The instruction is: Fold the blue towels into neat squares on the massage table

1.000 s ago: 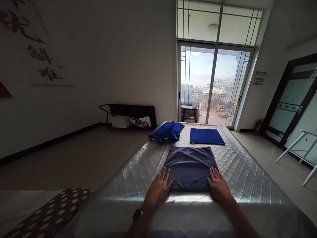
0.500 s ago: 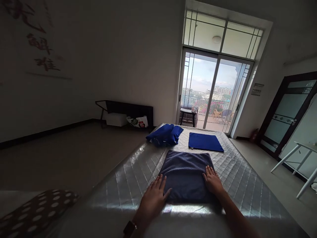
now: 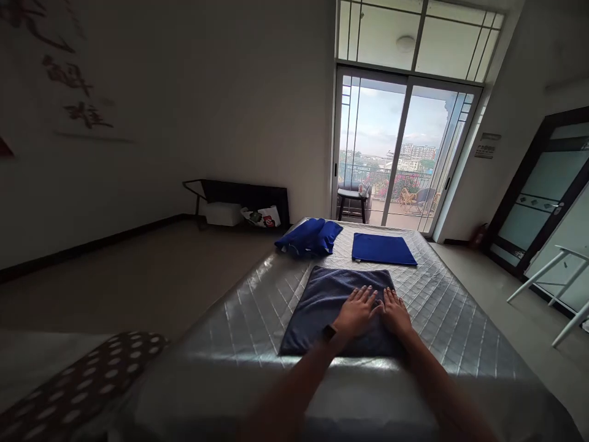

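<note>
LH [image 3: 358, 311], RH [image 3: 396, 313] on cloth [image 3: 322, 301] (prob. flat).

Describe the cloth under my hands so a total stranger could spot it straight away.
Facing the glass sliding doors, find the silvery quilted surface in front of them. On its nearer part, a lightly wrinkled cloth lies spread under your left hand and right hand. It's dull dark blue, while the bunched cloth and flat cloth beyond are vivid blue.

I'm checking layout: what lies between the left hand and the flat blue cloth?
Head view: the far part of the grey-blue cloth, then a strip of quilted mattress.
</note>
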`<state>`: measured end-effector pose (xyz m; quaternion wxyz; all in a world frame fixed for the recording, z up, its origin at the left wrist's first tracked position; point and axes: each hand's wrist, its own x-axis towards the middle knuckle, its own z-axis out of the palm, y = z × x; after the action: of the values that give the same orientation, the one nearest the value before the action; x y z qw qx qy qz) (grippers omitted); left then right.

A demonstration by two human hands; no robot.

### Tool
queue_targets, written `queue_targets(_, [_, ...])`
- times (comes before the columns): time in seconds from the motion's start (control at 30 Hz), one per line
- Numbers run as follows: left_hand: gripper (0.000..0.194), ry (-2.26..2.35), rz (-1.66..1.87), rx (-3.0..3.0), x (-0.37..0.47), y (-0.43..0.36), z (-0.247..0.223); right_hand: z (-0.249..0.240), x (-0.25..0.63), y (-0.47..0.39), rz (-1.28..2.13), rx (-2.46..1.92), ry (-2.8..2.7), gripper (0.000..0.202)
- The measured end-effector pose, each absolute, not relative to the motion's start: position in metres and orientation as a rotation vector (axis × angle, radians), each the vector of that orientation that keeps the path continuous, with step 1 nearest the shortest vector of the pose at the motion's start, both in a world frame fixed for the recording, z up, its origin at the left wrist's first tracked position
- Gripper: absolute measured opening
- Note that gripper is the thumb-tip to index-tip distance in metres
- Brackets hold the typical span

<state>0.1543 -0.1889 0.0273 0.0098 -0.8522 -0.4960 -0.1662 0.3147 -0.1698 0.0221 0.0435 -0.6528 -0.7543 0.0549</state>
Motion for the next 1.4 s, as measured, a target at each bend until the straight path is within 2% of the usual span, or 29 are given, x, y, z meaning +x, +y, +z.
queue_targets(0.1, [0.051,-1.647,-0.443,-2.716,0.187,-0.166,0.02,0.023,0.315,-0.171,0.165,-2.018,-2.34,0.06])
queue_targets(0.2, [0.05,-1.724,-0.48,-2.678,0.18,-0.159,0.009,0.024,0.314,-0.17,0.169,-2.049,-2.313,0.061])
queue_targets(0.5, [0.069,-2.169,-0.445,-2.32,0.031,-0.162,-0.012,0.024,0.311,-0.17,0.166,-2.073,-2.267,0.063])
queue_targets(0.7, [0.084,-2.21,-0.392,-2.318,0.011,-0.166,-0.02,0.033,0.31,-0.149,0.042,-2.078,-2.288,0.061])
queue_targets(0.83, [0.082,-2.194,-0.419,-2.337,0.011,-0.168,-0.021,0.044,0.306,-0.117,0.035,-1.922,-2.329,0.059])
queue_targets(1.0, [0.075,-2.137,-0.344,-2.38,-0.007,-0.167,-0.014,0.034,0.305,-0.091,0.176,-1.958,-2.298,0.06])
queue_targets(1.1, [0.07,-2.023,-0.335,-2.387,0.008,-0.156,0.007,0.023,0.305,-0.09,0.179,-1.989,-2.253,0.061])
queue_targets(1.2, [0.062,-1.786,-0.432,-2.5,0.061,-0.137,0.024,0.018,0.304,-0.092,0.161,-2.006,-2.231,0.062])
queue_targets(1.4, [0.053,-1.596,-0.365,-2.742,0.162,-0.098,0.017,0.016,0.306,-0.09,0.168,-2.014,-2.282,0.061])
